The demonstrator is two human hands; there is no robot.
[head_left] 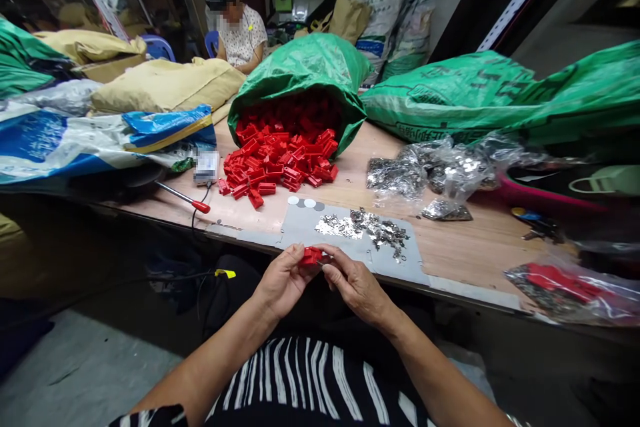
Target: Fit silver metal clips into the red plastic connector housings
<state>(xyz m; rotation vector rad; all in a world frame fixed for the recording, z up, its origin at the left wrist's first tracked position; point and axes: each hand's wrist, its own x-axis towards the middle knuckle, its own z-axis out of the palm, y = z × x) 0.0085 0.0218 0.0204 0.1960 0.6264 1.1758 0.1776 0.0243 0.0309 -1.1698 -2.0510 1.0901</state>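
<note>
Just beyond the table's front edge, my left hand (285, 280) grips a small red plastic part (311, 255) between thumb and fingers. My right hand (353, 283) is closed in a pinch at the right end of that part. A sliver of metal shows at its fingertips, like a small metal piece, mostly hidden by the fingers. Beyond both hands lie small flat metal pieces (340, 225) scattered on a grey mat (400, 267). Farther back, a heap of similar red plastic parts (285, 163) spills from the mouth of a green woven sack (320, 60).
Clear plastic bags of metal pieces (450, 170) lie on the right, near another green sack (460, 93). A rod with a red-tipped handle (200, 207) juts out at left beside a small white box (206, 167). A person (240, 27) sits across the table.
</note>
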